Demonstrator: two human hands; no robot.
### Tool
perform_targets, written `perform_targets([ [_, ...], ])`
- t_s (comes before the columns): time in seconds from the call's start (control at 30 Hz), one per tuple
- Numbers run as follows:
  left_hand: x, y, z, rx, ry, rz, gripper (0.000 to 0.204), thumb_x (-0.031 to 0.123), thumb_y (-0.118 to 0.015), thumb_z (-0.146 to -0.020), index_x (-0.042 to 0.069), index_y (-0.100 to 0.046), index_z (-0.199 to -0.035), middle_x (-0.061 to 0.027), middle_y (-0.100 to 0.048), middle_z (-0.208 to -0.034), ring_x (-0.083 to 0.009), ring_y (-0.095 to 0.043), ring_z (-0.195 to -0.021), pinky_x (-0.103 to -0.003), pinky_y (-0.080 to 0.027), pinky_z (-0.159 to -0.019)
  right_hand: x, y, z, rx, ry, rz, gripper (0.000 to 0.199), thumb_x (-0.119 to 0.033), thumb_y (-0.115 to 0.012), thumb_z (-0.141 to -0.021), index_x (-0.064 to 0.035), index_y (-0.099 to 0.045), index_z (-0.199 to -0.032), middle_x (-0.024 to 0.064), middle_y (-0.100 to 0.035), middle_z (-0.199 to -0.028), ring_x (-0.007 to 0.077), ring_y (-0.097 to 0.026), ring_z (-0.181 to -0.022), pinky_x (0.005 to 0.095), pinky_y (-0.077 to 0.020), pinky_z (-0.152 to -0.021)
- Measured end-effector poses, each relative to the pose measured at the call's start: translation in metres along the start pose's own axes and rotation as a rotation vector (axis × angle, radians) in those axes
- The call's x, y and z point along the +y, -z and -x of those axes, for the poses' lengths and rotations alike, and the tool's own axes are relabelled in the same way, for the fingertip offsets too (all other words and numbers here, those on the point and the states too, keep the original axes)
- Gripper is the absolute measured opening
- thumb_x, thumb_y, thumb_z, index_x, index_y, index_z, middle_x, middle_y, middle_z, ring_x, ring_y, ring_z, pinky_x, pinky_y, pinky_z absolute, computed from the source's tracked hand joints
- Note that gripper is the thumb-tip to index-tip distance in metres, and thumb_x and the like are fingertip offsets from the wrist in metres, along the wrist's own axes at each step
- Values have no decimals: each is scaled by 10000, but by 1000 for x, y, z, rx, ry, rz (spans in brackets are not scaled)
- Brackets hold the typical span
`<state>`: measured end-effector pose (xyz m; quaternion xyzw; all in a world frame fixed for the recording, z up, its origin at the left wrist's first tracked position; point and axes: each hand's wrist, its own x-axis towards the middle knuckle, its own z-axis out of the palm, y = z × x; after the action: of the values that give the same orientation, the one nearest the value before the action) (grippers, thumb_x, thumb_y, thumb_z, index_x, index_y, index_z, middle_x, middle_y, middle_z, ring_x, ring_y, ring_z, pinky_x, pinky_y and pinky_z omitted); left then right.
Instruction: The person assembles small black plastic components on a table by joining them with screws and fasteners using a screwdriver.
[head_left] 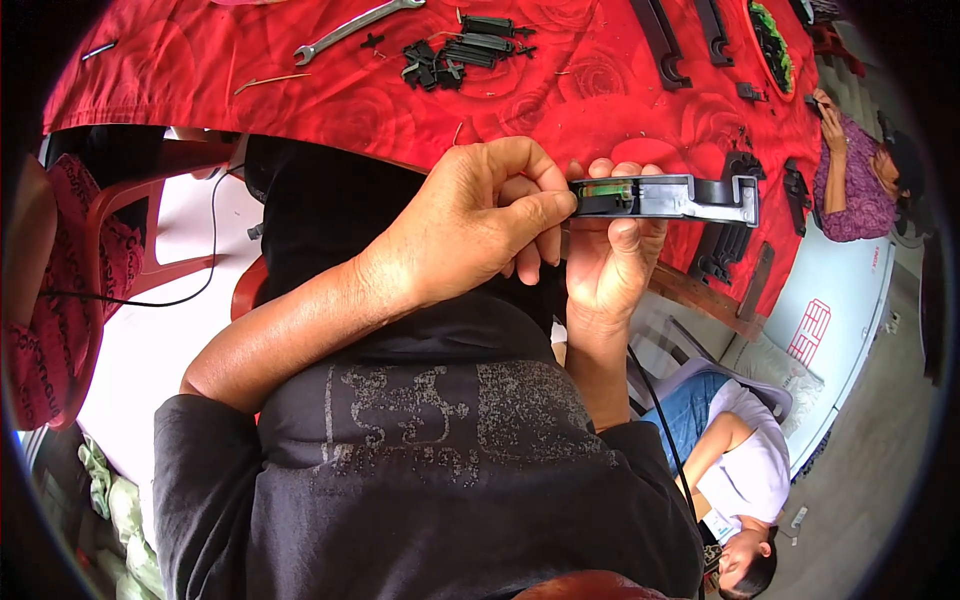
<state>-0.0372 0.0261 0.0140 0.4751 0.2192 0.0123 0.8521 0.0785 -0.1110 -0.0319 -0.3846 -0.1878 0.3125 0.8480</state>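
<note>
A black housing [665, 197] is held at the near edge of a red-covered bench [340, 115].
The left hand [490, 215] pinches its end, the right hand [612, 255] clasps its body; a wrench [355, 30] lies on the bench.

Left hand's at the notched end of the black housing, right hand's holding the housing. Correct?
Wrong end: in the head view the left hand is at the opposite end of the black housing, by the green piece; the notched end points away to the right. The right hand is indeed holding the housing.
</note>
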Motion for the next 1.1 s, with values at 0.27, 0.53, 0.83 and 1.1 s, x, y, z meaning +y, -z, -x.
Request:
perform_targets([
  [0.27, 2, 0, 0, -31, -3, 111, 128, 156, -604, -999, 33, -568, -988, -61, -657, -694, -86, -603, -510, -179, -423, -450, 0, -3, 0, -41, 71, 65, 484, -84, -827, -756, -56, -606, -1185, 98, -621, -1097, 302, -587, -1088, 531, -501, -978],
  [0.53, 7, -5, 4, 16, -9, 90, 138, 153, -622, -987, 26, -572, -965, -63, -662, -685, -90, -601, -489, -183, -419, -432, -1, -3, 2, -47, 93, 134, 495, -114, -846, -737, -37, -614, -1168, 110, -628, -1104, 308, -592, -1098, 497, -508, -969],
  [0.83, 14, -10, 7, 87, 3, -65, 180, 164, -666, -961, 15, -572, -924, -48, -661, -667, -82, -625, -503, -175, -430, -421, -2, -6, 2, -60, 113, 196, 515, -117, -853, -721, -7, -607, -1160, 120, -649, -1074, 301, -606, -1092, 481, -497, -985],
  [1.1, 16, -11, 9, 125, -8, -62, 196, 156, -698, -939, 17, -565, -901, -41, -651, -655, -80, -623, -505, -178, -442, -419, -3, -4, 3, -164, 129, 281, 528, -184, -832, -771, -74, -586, -1225, 62, -596, -1131, 283, -541, -1124, 511, -506, -986],
])
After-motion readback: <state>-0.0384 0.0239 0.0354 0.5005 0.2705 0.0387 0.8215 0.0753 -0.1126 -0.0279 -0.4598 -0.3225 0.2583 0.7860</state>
